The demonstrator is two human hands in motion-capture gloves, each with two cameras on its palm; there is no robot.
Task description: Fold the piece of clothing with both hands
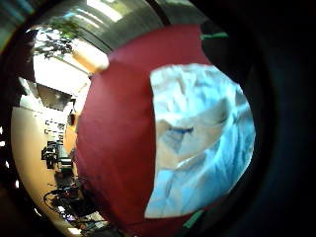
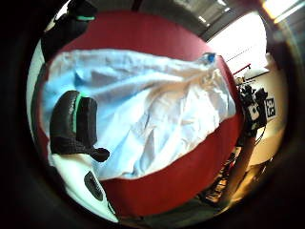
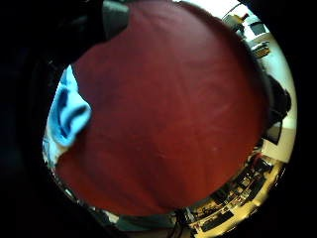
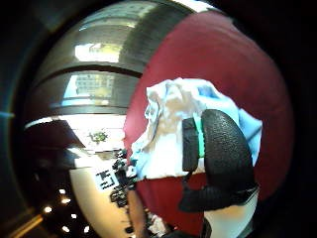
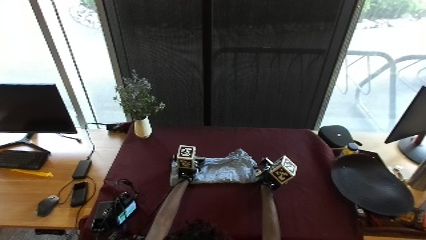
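We see a light blue garment (image 5: pixel 223 171) lying crumpled on the dark red tablecloth (image 5: pixel 299 150), near the table's front middle. Our left hand (image 5: pixel 184 169) sits at its left edge, our right hand (image 5: pixel 267 176) at its right edge — whether either hand's fingers are curled on the cloth, we cannot tell. A vase of flowers (image 5: pixel 141 122) stands at the cloth's far left corner.

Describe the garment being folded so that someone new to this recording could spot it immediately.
Find the dark red tablecloth covering the table in front of the black window blind. Near its middle, between the person's left hand and right hand, lies a crumpled light blue piece of clothing. It is the only pale fabric on the dark red cloth.
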